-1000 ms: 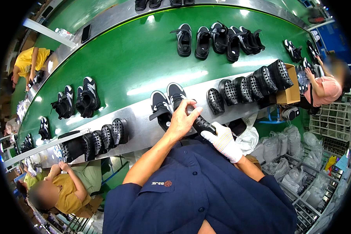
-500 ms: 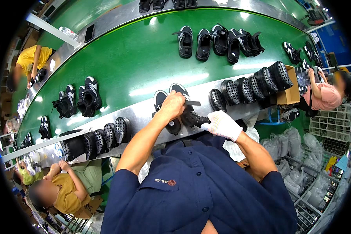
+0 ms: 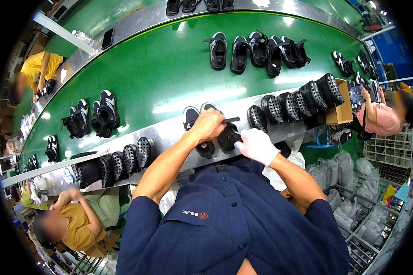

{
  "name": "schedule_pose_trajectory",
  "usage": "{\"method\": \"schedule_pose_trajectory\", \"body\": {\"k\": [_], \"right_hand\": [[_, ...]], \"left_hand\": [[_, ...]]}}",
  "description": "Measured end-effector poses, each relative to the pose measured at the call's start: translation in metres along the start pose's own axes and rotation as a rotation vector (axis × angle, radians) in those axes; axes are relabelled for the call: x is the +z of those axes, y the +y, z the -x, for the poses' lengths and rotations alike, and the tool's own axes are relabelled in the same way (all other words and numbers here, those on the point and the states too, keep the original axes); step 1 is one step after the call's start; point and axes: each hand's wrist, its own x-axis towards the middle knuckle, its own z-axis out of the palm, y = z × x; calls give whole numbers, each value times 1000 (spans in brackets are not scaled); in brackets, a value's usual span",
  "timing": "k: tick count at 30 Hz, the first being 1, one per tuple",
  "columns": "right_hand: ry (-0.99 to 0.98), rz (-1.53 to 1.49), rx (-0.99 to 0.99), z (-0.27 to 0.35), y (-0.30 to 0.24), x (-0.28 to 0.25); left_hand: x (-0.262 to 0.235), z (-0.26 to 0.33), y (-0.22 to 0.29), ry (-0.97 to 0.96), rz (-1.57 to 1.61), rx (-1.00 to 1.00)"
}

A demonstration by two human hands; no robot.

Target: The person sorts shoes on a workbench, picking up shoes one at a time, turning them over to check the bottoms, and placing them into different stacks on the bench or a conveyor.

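Both hands, left hand (image 3: 209,124) and gloved right hand (image 3: 258,145), hold black shoe (image 3: 228,136).

Both forearms reach fwd from lower edge, bare left hand (image 3: 209,126) curled palm-down, fingers bent, gloved right hand (image 3: 258,145) clenched just beside it.

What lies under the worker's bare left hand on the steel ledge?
Under the left hand lies a black sandal, resting on the steel ledge and also touched by the gloved right hand. The hands cover much of its top, so its straps cannot be seen.
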Motion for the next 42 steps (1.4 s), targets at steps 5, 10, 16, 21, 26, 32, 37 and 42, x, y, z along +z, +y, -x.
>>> {"method": "schedule_pose_trajectory", "body": {"k": [5, 10, 16, 21, 26, 32, 37, 42], "right_hand": [[256, 30, 147, -62, 13, 94], [522, -246, 118, -36, 37, 92], [329, -190, 246, -77, 41, 98], [327, -40, 251, -101, 45, 103], [245, 42, 221, -101, 54, 105], [201, 33, 110, -100, 25, 101], [205, 58, 60, -83, 30, 73], [161, -120, 24, -27, 1, 37]], "left_hand": [[11, -35, 12, 31, 83, -24], [34, -2, 41, 406, 241, -287], [69, -7, 46, 327, 275, -722], [57, -11, 53, 314, 305, -778], [34, 90, 87, 483, 91, -701], [87, 84, 17, 367, 164, -862], [63, 115, 23, 747, 262, -694], [3, 252, 22, 926, -390, -1025]]}}
